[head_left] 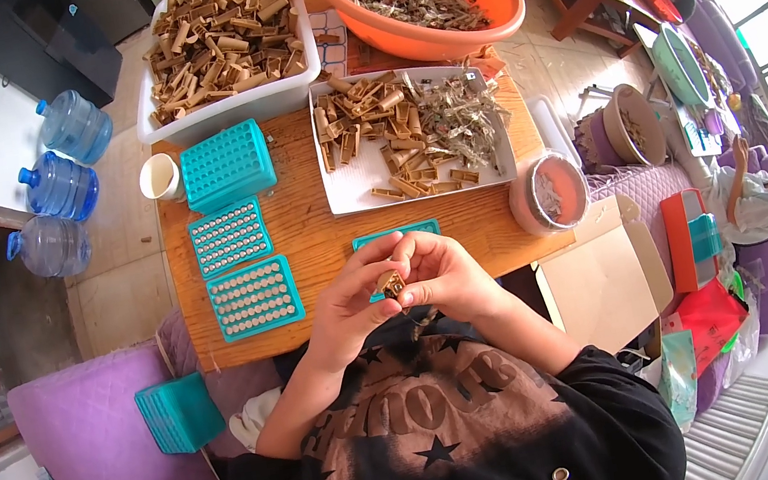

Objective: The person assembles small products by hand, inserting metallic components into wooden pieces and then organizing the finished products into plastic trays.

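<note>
Brown cap (393,284) pinched between both hands' fingers (366,282), above table edge (251,347).

Mostly hidden behind hands (406,286): teal tray (395,234) and small brown piece (393,284). Too small to tell: silvery bits in orange basin (471,23).

An open brown cardboard box (599,282) sits right of the table, beside a red-orange carton (687,239).

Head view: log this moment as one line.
left hand and right hand: pinching small brown piece | teal tray: behind hands | wooden table: white tray of brown pieces
</note>
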A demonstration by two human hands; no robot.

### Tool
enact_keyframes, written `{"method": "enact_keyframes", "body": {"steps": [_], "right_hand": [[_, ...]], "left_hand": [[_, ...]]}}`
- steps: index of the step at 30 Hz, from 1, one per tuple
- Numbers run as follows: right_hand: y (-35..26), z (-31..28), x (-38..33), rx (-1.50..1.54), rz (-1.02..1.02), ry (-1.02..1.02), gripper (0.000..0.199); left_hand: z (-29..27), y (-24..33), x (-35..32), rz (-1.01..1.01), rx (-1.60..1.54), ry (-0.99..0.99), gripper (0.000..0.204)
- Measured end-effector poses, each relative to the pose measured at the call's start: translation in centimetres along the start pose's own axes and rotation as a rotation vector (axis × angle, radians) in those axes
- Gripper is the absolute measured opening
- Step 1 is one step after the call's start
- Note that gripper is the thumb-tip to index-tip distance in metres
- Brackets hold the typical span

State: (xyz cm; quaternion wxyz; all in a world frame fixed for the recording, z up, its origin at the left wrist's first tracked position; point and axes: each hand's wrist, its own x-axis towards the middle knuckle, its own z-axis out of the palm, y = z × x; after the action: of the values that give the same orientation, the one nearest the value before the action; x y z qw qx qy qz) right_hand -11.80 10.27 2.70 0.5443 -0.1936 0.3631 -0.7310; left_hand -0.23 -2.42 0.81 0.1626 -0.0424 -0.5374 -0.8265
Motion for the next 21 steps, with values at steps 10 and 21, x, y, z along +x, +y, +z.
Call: {"method": "enact_keyframes", "body": {"steps": [10,21], "right_hand": [[-1.1,2.2,-1.0,-0.757,-0.104,0.213,0.024],[0.1,2.4,-1.0,-1.036,-0.327,0.296,0.015]], "left_hand": [[1.8,0.3,-0.7,-0.069,-0.055,0.405,0.032],[1.9,-0.2,-0.3,-0.098,-0.270,0.536,0.018]]}}
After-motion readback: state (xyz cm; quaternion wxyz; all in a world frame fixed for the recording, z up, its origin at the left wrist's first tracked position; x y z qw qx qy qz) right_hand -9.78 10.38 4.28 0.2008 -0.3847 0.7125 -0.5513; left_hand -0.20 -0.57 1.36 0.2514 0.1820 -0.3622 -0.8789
